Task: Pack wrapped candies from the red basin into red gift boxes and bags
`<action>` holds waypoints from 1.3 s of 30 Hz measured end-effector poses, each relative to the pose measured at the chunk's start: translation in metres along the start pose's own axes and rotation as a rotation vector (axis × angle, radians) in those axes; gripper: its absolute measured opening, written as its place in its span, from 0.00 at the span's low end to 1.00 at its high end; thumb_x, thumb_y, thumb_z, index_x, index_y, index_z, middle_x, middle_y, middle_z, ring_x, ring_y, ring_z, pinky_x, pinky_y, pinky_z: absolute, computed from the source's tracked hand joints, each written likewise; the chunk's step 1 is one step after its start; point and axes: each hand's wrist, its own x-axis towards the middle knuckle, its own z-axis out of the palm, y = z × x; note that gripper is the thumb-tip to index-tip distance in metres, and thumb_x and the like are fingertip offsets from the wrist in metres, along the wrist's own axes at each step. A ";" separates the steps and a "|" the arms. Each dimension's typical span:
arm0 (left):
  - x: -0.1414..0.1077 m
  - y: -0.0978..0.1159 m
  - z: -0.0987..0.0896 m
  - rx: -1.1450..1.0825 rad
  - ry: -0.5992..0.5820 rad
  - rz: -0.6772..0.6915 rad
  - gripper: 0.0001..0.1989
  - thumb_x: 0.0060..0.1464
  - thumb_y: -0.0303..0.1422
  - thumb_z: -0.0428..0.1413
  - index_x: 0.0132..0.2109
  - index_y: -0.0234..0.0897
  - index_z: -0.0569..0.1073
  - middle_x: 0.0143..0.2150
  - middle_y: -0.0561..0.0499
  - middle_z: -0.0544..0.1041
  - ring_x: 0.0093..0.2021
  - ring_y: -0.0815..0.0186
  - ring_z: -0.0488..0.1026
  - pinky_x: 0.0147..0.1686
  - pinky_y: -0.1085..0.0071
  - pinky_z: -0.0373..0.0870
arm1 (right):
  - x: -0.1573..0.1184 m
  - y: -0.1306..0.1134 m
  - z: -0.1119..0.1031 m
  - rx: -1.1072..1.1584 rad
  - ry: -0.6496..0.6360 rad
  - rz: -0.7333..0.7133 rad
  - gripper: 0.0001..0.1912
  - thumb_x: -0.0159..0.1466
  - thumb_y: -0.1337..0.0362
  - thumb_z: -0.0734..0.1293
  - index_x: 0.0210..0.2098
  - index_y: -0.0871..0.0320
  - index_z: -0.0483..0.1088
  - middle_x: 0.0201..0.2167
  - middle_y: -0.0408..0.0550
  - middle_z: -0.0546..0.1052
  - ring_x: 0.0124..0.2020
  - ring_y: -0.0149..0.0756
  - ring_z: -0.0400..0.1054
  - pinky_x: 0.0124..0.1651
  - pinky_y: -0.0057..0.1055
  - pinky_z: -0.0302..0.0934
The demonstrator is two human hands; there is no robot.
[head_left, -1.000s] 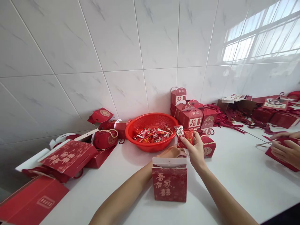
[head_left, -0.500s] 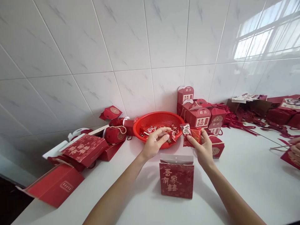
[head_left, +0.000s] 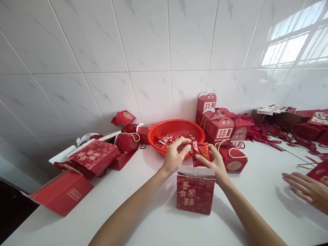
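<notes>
My left hand (head_left: 175, 155) is closed, its fingertips pinching a small red-and-white wrapped candy (head_left: 194, 147) beside the wrapped sweets in my other hand. Between the thumb and fingers of my right hand (head_left: 216, 162) are shiny red candy packets (head_left: 204, 150). Both hands meet above the front rim of a red plastic basket (head_left: 176, 123), where more wrapped candies (head_left: 166, 139) lie. Just below my hands, a dark red gift box (head_left: 196, 198) with gold characters stands upright on the white table, its pale top flap raised.
Red gift boxes (head_left: 93, 155) are piled at the left, with another box (head_left: 64, 193) lying nearer. Handled boxes (head_left: 221, 128) stack against the tiled wall. A rope-handled box (head_left: 233, 159) and red ribbons (head_left: 258, 133) sit to the right. Another person's hand (head_left: 307, 189) rests at the right edge.
My hands have come together, the right one moving left so its packets touch the left hand's candy. The other person's hand has reached further in from the right. The view has shifted slightly.
</notes>
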 end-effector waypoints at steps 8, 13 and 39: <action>-0.003 0.000 0.004 0.018 -0.027 0.012 0.09 0.59 0.34 0.57 0.45 0.37 0.76 0.44 0.47 0.80 0.43 0.63 0.77 0.47 0.67 0.73 | 0.001 0.003 -0.004 0.010 -0.002 0.006 0.22 0.51 0.50 0.78 0.39 0.53 0.70 0.36 0.44 0.79 0.36 0.39 0.72 0.41 0.35 0.68; 0.001 -0.002 0.002 -0.030 -0.080 -0.054 0.10 0.57 0.35 0.59 0.45 0.37 0.76 0.43 0.47 0.79 0.44 0.63 0.76 0.47 0.68 0.73 | 0.000 0.004 -0.003 0.021 0.001 -0.002 0.21 0.52 0.51 0.78 0.40 0.52 0.71 0.37 0.45 0.79 0.38 0.40 0.72 0.42 0.36 0.69; -0.015 0.055 -0.055 0.224 -0.341 0.032 0.08 0.53 0.27 0.58 0.35 0.39 0.83 0.35 0.50 0.82 0.37 0.64 0.78 0.41 0.69 0.73 | 0.005 -0.025 -0.027 0.123 0.206 -0.139 0.20 0.51 0.57 0.79 0.41 0.51 0.72 0.38 0.44 0.80 0.35 0.36 0.75 0.39 0.32 0.72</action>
